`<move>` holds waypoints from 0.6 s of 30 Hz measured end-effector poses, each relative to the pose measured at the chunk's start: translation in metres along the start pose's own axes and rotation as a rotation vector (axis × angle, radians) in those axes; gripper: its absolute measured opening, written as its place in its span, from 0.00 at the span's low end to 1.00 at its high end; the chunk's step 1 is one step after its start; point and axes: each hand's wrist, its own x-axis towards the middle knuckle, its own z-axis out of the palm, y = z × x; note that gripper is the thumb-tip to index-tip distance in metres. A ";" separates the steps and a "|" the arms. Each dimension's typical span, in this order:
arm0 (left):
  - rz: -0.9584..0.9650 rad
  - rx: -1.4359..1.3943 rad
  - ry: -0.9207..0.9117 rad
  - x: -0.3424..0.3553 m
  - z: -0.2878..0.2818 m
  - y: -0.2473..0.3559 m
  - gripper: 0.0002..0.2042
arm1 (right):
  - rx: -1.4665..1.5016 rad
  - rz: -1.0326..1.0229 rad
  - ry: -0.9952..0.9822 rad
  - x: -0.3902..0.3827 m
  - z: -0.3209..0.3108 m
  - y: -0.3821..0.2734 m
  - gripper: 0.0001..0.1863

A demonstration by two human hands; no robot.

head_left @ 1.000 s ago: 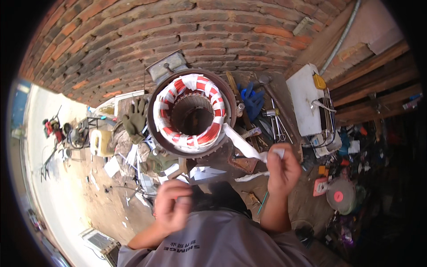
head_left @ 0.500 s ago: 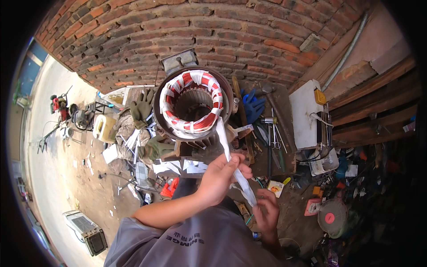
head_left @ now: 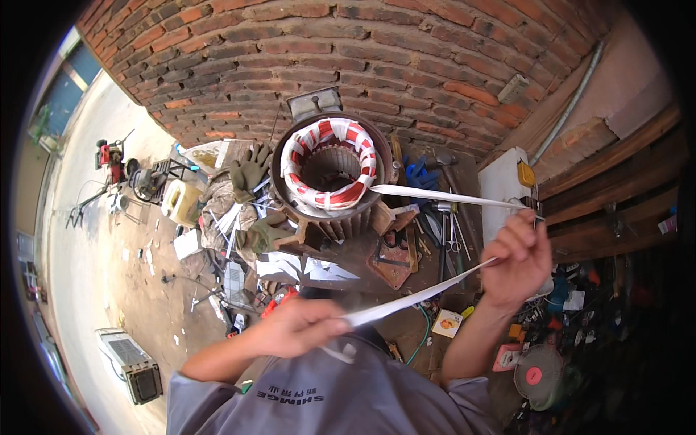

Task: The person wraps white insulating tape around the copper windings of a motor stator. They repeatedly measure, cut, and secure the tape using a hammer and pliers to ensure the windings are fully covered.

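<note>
A motor stator [head_left: 330, 163] stands upright on the bench, its ring of windings wrapped in red and white bands. From the ring's lower right edge a white cloth tape [head_left: 442, 194] runs nearly straight out to my right hand [head_left: 516, 261]. That hand is raised at the right with its fingers closed on the tape. Past it the tape comes back down to my left hand [head_left: 301, 326], low in front of my shirt. My left fingers are closed round this stretch, and a short tail hangs below them.
Green-brown work gloves [head_left: 250, 172] and cut white sheets [head_left: 326, 270] lie left of and before the stator. To its right are blue gloves [head_left: 420, 174], scissors [head_left: 454, 243] and a hammer [head_left: 447, 159]. Behind rises a brick wall [head_left: 406, 65]. A fan [head_left: 540, 377] stands among clutter at lower right.
My right hand has swung up and to the right, drawing the tape out from the windings. My left hand has moved down and left. The view has shifted slightly.
</note>
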 end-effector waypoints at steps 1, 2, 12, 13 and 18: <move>-0.024 -0.022 0.064 -0.013 -0.011 -0.006 0.12 | -0.010 -0.025 0.068 0.005 -0.004 -0.016 0.16; -0.047 -0.049 0.120 -0.023 -0.021 -0.013 0.12 | -0.028 -0.052 0.141 0.009 -0.010 -0.032 0.16; 0.204 0.537 0.209 0.027 -0.041 -0.024 0.09 | -2.748 -0.550 0.292 0.044 -0.079 -0.042 0.16; 0.221 0.537 0.213 0.039 -0.034 -0.022 0.09 | -2.310 -0.264 0.251 0.042 -0.042 0.005 0.21; 0.318 0.360 0.136 0.082 -0.031 0.000 0.11 | -1.818 0.611 -0.296 0.015 0.017 0.106 0.39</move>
